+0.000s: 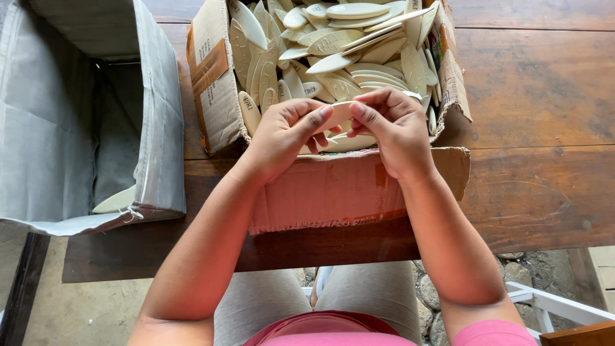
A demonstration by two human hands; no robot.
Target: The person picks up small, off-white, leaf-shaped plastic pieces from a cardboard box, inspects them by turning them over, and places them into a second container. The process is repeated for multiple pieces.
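Knees [320, 301] under dark wooden table [538, 160]

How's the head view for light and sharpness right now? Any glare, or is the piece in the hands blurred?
Head view: soft daylight, no hard glare; the pale oval piece held between left hand and right hand is sharp; the grey bag's inside lies in shade; the cardboard box front glows reddish; the wooden table edges bow slightly from wide-angle distortion.
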